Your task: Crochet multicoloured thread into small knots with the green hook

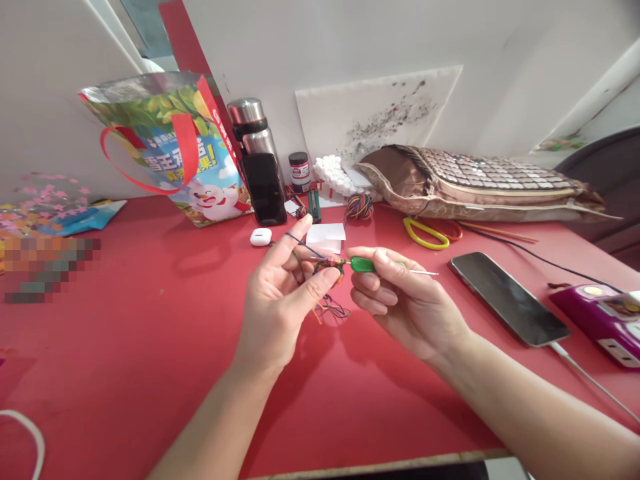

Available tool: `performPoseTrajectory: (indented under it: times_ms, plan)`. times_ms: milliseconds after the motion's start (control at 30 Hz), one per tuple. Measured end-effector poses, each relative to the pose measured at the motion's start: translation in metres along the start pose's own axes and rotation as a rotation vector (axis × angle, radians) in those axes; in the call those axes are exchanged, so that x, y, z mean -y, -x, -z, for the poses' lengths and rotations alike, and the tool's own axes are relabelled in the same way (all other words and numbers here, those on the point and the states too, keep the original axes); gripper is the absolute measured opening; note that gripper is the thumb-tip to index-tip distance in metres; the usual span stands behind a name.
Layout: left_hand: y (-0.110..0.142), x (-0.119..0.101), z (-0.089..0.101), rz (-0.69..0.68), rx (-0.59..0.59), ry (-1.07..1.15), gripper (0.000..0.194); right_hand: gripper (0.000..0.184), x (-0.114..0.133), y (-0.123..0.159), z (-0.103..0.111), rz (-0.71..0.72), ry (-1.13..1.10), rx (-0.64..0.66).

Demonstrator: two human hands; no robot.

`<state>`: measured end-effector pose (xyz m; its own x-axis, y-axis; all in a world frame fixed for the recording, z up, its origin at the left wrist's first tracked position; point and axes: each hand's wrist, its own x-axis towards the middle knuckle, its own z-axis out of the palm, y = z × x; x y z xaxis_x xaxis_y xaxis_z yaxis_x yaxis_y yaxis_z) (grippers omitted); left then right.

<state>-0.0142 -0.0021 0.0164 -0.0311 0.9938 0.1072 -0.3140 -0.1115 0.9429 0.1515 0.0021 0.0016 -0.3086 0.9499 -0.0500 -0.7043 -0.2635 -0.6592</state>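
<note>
My left hand point(280, 300) pinches a small piece of multicoloured crochet work point(330, 265) between thumb and fingers. A dark strand of yarn point(300, 241) runs over its raised index finger. In my right hand point(400, 283) is a crochet hook point(363, 265) with a green handle, its metal tip at the crochet piece and a thin metal end sticking out behind. Loose yarn ends point(334, 308) dangle below the work. Beyond the hands lies a ball of multicoloured yarn point(360, 208), near a folded white paper point(326, 235).
Across the red table point(175, 353) stand a printed bag point(210, 160), a steel flask point(255, 133), an upright phone point(265, 190) and a small jar point(300, 171). A white earphone case point(261, 237), yellow-handled scissors point(425, 235), a charging phone point(507, 297) and a purple power strip point(595, 320) lie around.
</note>
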Motion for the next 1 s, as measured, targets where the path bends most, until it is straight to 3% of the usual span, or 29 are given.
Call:
performPoseTrajectory:
  times_ms: [167,400,667,800,1000]
  plan:
    - [-0.001,0.001,0.0,0.005,-0.072,-0.019,0.059,0.019,-0.002,0.001,-0.002,-0.006,-0.015,-0.013]
    - [0.004,-0.001,-0.004,0.024,-0.059,-0.076,0.065,0.014,-0.003,0.003,-0.004,0.037,-0.034,-0.008]
    - [0.004,0.004,-0.001,0.038,-0.054,-0.073,0.061,0.018,-0.003,-0.002,-0.001,-0.025,-0.042,0.015]
    - [0.003,0.002,0.003,0.017,-0.055,-0.111,0.064,0.017,-0.005,-0.001,0.004,-0.018,0.032,0.061]
    - [0.004,0.005,0.001,-0.027,0.004,-0.175,0.064,0.02,0.0,0.0,0.013,0.11,0.255,0.159]
